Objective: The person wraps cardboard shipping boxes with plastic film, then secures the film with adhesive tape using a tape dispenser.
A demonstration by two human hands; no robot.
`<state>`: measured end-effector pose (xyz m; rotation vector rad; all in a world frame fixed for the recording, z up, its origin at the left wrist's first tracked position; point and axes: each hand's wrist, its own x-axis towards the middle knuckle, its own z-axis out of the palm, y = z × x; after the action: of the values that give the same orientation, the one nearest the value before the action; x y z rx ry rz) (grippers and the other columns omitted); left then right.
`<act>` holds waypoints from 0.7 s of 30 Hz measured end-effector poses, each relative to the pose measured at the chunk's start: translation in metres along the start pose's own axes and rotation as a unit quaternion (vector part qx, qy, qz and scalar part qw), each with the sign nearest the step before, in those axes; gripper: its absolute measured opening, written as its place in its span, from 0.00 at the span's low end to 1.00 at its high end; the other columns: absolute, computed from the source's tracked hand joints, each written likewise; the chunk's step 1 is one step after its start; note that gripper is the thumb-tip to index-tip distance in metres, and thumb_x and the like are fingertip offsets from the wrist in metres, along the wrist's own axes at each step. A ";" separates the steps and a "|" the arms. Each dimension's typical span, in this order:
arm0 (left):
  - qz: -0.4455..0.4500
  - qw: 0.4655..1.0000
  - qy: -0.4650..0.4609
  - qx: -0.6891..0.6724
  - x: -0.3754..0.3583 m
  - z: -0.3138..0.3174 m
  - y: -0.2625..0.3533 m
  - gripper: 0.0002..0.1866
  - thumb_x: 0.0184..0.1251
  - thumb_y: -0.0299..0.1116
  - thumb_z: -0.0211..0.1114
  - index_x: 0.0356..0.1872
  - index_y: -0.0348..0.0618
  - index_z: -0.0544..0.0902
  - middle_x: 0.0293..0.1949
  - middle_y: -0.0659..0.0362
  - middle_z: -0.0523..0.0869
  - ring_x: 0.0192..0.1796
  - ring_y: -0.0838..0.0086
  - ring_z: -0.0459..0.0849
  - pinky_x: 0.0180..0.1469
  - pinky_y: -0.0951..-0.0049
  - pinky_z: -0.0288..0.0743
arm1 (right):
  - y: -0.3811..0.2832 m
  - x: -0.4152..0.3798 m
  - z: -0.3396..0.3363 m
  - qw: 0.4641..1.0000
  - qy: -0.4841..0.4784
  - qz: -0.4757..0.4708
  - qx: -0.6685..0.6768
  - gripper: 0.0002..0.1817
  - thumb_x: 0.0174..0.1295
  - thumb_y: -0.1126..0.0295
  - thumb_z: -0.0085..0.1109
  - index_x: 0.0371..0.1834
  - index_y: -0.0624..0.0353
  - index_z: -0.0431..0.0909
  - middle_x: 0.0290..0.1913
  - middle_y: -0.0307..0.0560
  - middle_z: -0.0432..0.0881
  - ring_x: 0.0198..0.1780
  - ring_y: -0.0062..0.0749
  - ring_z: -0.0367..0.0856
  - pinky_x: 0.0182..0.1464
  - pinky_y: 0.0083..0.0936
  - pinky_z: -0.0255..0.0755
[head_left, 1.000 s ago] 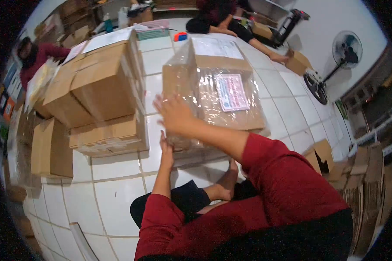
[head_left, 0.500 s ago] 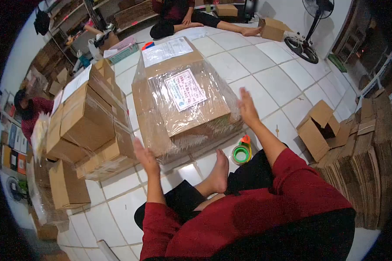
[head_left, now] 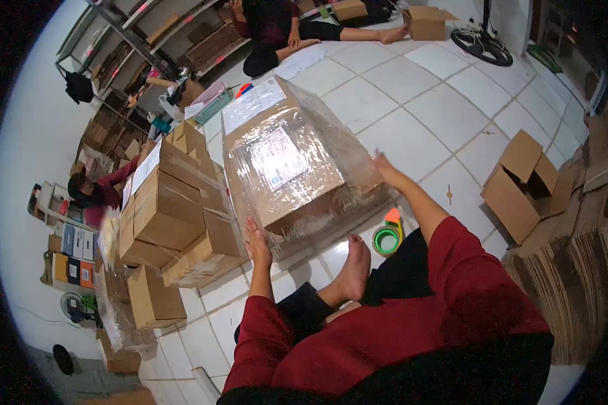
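A large carton bundle point(head_left: 304, 196) wrapped in clear film stands on the tiled floor in front of me, with a printed label point(head_left: 277, 159) and a white sheet point(head_left: 253, 106) on top. At its near left corner is my left hand point(head_left: 257, 241), fingers spread, holding nothing. My right hand point(head_left: 389, 170) is against or close to the bundle's right side, its fingers extended and nothing held. A green tape roll with an orange-tipped dispenser point(head_left: 387, 239) lies on the floor by my foot.
Stacked taped cartons point(head_left: 175, 209) stand at the left, a smaller box point(head_left: 157, 297) below them. An open box point(head_left: 520, 185) and flattened cardboard point(head_left: 564, 263) are at the right. One person point(head_left: 273, 27) sits beyond the bundle, another point(head_left: 101, 192) at the left. A fan base point(head_left: 482, 46) stands behind.
My left hand has moved in to the bundle's near left corner, and my right hand now sits closer to its right side. The view has shifted, showing more of the left side.
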<state>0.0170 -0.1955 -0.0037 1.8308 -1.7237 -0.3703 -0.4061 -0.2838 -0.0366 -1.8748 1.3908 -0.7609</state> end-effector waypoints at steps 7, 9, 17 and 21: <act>-0.033 0.947 0.222 -0.228 -0.027 -0.048 -0.032 0.23 0.64 0.41 0.39 0.53 0.35 0.63 0.54 0.51 0.65 0.58 0.64 0.60 0.60 0.71 0.49 | 0.061 -0.065 -0.022 0.744 -0.385 0.535 0.109 0.30 0.49 0.56 0.53 0.57 0.52 0.60 0.62 0.53 0.53 0.59 0.44 0.57 0.56 0.43 0.54; -0.076 0.948 0.246 -0.187 -0.052 -0.051 -0.019 0.18 0.63 0.38 0.42 0.49 0.35 0.66 0.49 0.53 0.68 0.53 0.66 0.65 0.56 0.70 0.55 | 0.037 -0.062 -0.012 0.744 -0.438 0.504 0.029 0.36 0.43 0.55 0.60 0.57 0.57 0.60 0.58 0.53 0.59 0.53 0.42 0.64 0.53 0.40 0.58; -0.162 0.928 0.168 -0.289 -0.086 -0.033 0.013 0.10 0.61 0.32 0.47 0.41 0.41 0.70 0.40 0.58 0.72 0.38 0.74 0.72 0.39 0.76 0.66 | 0.044 -0.045 0.021 0.697 -0.591 0.405 0.025 0.23 0.47 0.57 0.59 0.42 0.63 0.73 0.48 0.50 0.72 0.42 0.40 0.74 0.45 0.41 0.65; -0.059 0.965 0.175 -0.187 -0.058 -0.049 0.062 0.11 0.60 0.31 0.48 0.42 0.37 0.68 0.41 0.56 0.71 0.42 0.72 0.71 0.44 0.75 0.64 | 0.071 -0.010 -0.004 0.663 -0.506 0.549 -0.050 0.20 0.49 0.61 0.57 0.41 0.64 0.73 0.40 0.49 0.77 0.38 0.38 0.76 0.43 0.38 0.68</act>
<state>-0.0122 -0.1267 0.0602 1.6112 -1.2151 -0.3650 -0.4519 -0.2897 -0.0912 -0.8031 1.3642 0.8788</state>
